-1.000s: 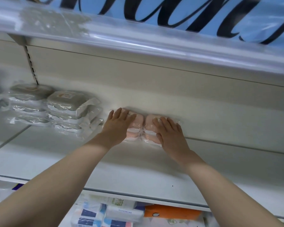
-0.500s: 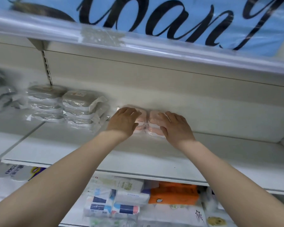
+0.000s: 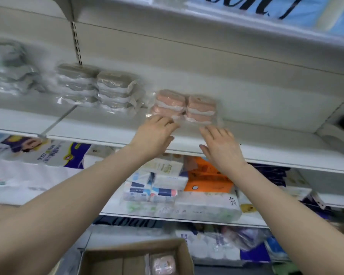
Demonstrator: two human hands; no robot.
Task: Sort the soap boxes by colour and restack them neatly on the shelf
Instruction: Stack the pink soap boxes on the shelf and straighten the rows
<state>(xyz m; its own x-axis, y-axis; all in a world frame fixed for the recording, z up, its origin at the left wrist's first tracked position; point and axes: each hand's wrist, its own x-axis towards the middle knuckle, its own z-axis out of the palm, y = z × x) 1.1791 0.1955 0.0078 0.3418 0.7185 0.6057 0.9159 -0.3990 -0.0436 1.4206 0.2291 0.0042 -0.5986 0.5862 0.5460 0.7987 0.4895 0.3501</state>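
Left hand [image 3: 155,134] and right hand [image 3: 221,144] drawn back from four pink soap boxes [image 3: 185,107], fingers slack, holding nothing

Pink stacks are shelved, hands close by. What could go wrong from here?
The left hand is at the loose clear wrap of the pink plastic-wrapped soap box stacks; a snag could pull them over. A single pink soap box in the brown cardboard carton below could get missed.
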